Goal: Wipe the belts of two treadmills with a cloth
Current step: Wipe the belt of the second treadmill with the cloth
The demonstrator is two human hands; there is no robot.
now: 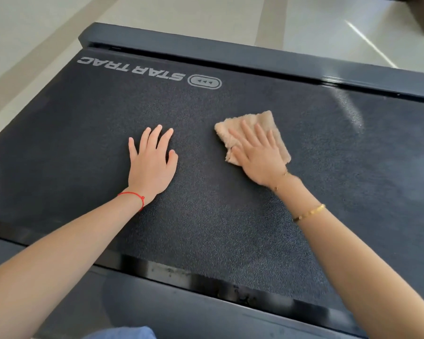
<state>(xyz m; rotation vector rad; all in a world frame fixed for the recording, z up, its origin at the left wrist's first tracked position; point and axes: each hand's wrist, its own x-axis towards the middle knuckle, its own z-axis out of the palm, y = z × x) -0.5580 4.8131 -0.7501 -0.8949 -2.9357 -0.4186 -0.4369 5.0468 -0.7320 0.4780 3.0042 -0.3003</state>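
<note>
On the treadmill belt [206, 192], right of centre, lies the tan cloth [250, 123], soft and light, likely best pressed flat under the palm. The right hand [257, 155] presses it with straight fingers; the left hand [152, 162] rests flat, fingers spread, nearby.

Red string bracelet [135, 195] left; gold bracelets [309, 212] right.

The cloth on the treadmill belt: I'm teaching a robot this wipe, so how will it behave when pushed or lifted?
The cloth looks fluffy and folded, so it is probably soft and floppy and would likely droop if lifted. The belt is grainy, so the cloth may drag and bunch rather than glide. The right hand presses it flat, which probably keeps it spread.
</note>
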